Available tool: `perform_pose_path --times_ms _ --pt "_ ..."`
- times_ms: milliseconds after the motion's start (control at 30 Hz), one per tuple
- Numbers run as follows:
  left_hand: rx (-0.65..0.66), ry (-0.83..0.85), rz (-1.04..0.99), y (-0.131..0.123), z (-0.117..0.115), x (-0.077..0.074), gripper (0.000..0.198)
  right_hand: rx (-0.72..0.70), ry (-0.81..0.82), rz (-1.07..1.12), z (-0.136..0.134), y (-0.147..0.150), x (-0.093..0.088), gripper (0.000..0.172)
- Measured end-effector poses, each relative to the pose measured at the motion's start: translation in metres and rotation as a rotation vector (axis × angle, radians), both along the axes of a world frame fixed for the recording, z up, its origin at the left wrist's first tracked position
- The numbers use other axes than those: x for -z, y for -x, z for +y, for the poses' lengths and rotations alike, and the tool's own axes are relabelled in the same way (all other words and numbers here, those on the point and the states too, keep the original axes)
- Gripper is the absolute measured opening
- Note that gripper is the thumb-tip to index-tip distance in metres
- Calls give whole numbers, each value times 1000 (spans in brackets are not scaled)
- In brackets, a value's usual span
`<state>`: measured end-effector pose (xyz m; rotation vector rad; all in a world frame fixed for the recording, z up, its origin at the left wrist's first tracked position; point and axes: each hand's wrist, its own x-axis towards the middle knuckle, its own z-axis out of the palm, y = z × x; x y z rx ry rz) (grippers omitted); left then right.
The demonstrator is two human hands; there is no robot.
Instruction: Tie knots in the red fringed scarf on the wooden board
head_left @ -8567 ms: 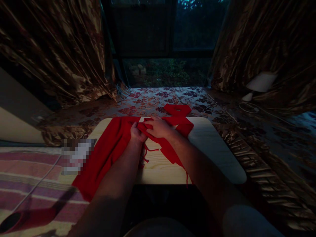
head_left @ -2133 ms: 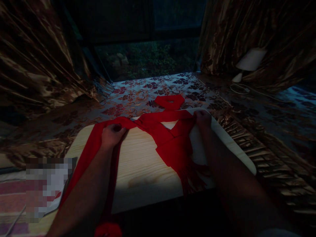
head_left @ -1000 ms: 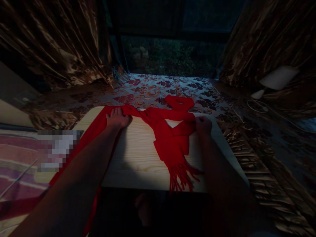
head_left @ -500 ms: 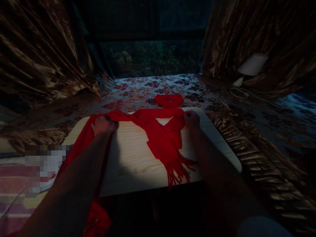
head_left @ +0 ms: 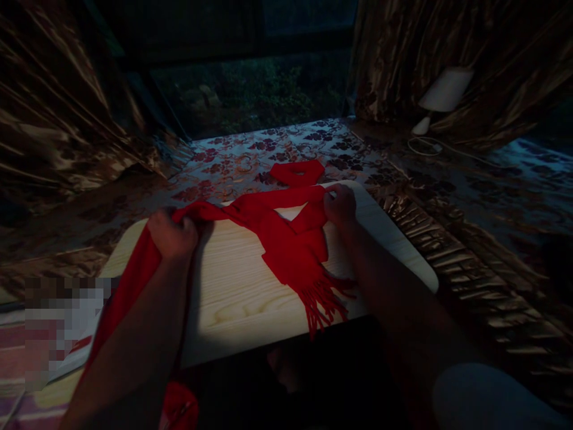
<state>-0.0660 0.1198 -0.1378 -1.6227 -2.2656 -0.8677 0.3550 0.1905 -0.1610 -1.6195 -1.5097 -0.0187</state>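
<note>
A long red scarf lies folded and crossed over itself on a pale wooden table. Its fringed end points toward the near edge. At the table's left side my left hand is closed around a bunched stretch of the scarf, whose length runs on down past my forearm and off the near edge. My right hand pinches the scarf at a bend on the right, near the far edge. One red loop of it extends beyond the far edge of the table.
Behind the table is a ledge with a floral cloth, below a dark window. A white lamp with a cord stands at the right. Curtains hang on both sides. A blurred-out item lies at the left edge.
My left hand has shifted a little left and its grip on the scarf has tightened. My right hand still holds the same bend. The whole view has turned slightly.
</note>
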Motion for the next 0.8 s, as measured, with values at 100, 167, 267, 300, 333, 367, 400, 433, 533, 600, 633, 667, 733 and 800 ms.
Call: perform_pose_path --times_ms 100,167,267,300,333,367,400,433,533,600,633,667,733,800 --pt "79 25 -1 -8 -2 0 36 -80 -17 -29 -11 11 -10 18" --pt "119 68 -9 -10 1 3 33 -198 9 -19 -20 20 -16 18" --pt "134 203 6 -10 7 7 34 -407 75 -18 -33 32 -21 16" --pt "133 247 23 -10 9 8 36 -476 99 -16 -37 36 -22 16" --pt "134 282 43 -9 10 8 37 -544 126 -11 -41 39 -22 16" --pt "136 303 63 -9 12 9 38 -608 153 -5 -44 41 -23 17" --pt "140 312 77 -9 13 9 39 -668 184 -2 -47 42 -23 19" --pt "145 311 84 -8 14 9 39 -723 215 -3 -50 43 -24 22" --pt "160 296 80 -7 15 10 38 -859 306 -43 -54 44 -24 24" --pt "163 271 59 -6 15 11 37 -899 340 -71 -55 44 -24 22" --pt "168 254 46 -6 15 11 38 -905 346 -77 -55 44 -24 21" --pt "174 238 34 -7 15 11 38 -906 346 -80 -55 44 -23 21" --pt "183 220 19 -8 15 10 40 -905 345 -78 -55 45 -23 21" --pt "175 247 28 -9 14 9 40 -907 352 -82 -55 45 -22 22"
